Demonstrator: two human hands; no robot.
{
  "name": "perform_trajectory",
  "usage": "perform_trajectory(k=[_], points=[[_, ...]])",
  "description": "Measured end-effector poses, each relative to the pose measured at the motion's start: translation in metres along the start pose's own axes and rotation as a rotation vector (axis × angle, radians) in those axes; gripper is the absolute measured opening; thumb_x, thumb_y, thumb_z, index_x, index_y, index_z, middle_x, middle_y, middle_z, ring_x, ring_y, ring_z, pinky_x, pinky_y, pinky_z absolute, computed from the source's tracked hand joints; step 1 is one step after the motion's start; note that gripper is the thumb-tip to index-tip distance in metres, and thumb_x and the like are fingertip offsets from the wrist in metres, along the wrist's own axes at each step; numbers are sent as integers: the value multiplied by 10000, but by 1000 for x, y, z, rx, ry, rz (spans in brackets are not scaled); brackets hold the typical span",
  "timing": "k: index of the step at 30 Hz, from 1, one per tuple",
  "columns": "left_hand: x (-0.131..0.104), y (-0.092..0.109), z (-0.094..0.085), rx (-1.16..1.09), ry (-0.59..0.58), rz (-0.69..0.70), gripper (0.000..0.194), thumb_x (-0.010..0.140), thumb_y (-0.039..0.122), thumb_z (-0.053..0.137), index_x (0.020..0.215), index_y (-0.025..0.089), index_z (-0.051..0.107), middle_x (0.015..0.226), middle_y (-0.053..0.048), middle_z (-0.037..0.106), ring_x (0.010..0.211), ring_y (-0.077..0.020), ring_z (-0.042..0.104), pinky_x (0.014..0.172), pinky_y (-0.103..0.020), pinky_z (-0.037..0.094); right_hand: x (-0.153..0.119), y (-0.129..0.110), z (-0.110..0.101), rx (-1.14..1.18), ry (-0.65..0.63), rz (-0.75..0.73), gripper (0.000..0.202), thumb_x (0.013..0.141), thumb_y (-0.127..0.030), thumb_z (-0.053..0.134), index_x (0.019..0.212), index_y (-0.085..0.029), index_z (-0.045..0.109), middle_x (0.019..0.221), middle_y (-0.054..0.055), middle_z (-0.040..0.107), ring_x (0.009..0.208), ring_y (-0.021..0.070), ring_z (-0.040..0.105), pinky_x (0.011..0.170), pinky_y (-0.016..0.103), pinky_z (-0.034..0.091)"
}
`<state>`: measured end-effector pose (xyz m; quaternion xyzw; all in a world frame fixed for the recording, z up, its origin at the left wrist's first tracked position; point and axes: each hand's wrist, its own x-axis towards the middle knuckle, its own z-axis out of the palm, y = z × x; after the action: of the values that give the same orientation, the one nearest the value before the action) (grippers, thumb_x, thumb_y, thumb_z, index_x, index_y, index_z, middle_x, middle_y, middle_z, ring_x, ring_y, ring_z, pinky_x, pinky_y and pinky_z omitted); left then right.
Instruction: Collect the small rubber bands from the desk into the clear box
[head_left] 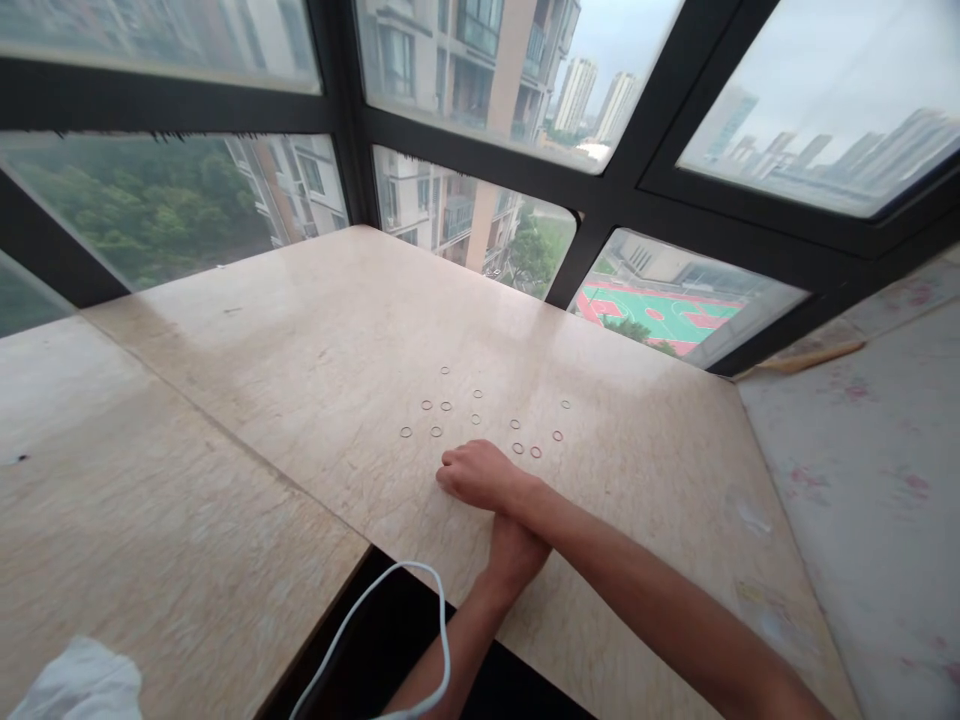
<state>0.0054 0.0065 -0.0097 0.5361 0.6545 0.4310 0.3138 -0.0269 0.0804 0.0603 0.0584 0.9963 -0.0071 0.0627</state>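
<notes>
Several thin rings lie scattered on the marble-patterned sill, among them a dark ring [406, 432], a red ring [535, 452] and a pale ring [565, 405]. My right hand [476, 473] is curled closed just in front of the rings, and nothing shows in its fingers. Its wrist crosses over my left hand [516, 550], which rests lower on the sill. The fingers of my left hand are hidden beneath the right wrist, so what they hold, if anything, is out of sight.
A white cable [442, 620] loops over the dark gap at the front edge. White crumpled tissue [81, 682] lies at the lower left. Dark window frames [480, 150] border the back of the sill [300, 330], and a floral-patterned wall [870, 470] stands at the right.
</notes>
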Motion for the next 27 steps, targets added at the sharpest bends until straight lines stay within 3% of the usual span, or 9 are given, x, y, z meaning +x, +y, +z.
perform_trajectory(k=[3, 8, 12, 15, 20, 23, 27], points=[[2, 4, -3, 88, -22, -2, 250, 858, 138, 433, 993, 166, 641, 1030, -118, 672, 950, -305, 611, 866, -406, 455, 2, 1, 2, -46, 18, -22, 205, 866, -112, 534, 748, -163, 693, 794, 74, 707, 692, 181, 636, 543, 271, 367], [4, 7, -2, 147, -18, 3, 263, 804, 118, 479, 1012, 169, 632, 985, -121, 698, 878, -300, 626, 769, -391, 468, -3, 6, 4, -32, 24, 48, 151, 853, -147, 541, 790, -158, 678, 826, 84, 702, 702, 180, 628, 553, 264, 365], [0, 10, -3, 123, -4, 56, 203, 788, 163, 492, 916, 164, 650, 858, -96, 712, 763, -265, 640, 656, -342, 454, -14, 9, 6, 149, 112, 180, 102, 818, -162, 554, 773, -171, 646, 816, 53, 683, 688, 155, 594, 563, 246, 355], [-2, 12, -4, 122, -23, 75, 163, 778, 175, 504, 797, 148, 663, 757, -90, 701, 712, -250, 647, 597, -309, 416, -24, 8, 4, 498, 339, 348, 54, 753, -143, 574, 726, -180, 603, 729, -1, 627, 646, 120, 539, 585, 231, 364], [0, 17, -8, 112, -40, -24, 196, 723, 146, 530, 529, 143, 556, 537, -52, 600, 534, -179, 568, 492, -266, 275, -43, -2, -12, 1511, 702, 600, 102, 757, -279, 541, 710, -196, 506, 591, -63, 496, 450, 63, 386, 439, 192, 292], [2, 20, -10, 99, -35, -102, 245, 722, 133, 515, 480, 153, 485, 488, -30, 545, 485, -143, 512, 473, -265, 213, -53, -9, -24, 1929, 836, 569, 164, 749, -336, 582, 734, -193, 502, 613, -65, 511, 411, 40, 335, 400, 179, 225], [3, 19, -10, 117, -31, -65, 244, 744, 130, 499, 505, 171, 474, 483, -21, 527, 487, -146, 499, 483, -283, 225, -65, -13, -31, 2120, 864, 522, 196, 711, -317, 659, 756, -190, 516, 643, -58, 555, 418, 32, 343, 397, 169, 232]])
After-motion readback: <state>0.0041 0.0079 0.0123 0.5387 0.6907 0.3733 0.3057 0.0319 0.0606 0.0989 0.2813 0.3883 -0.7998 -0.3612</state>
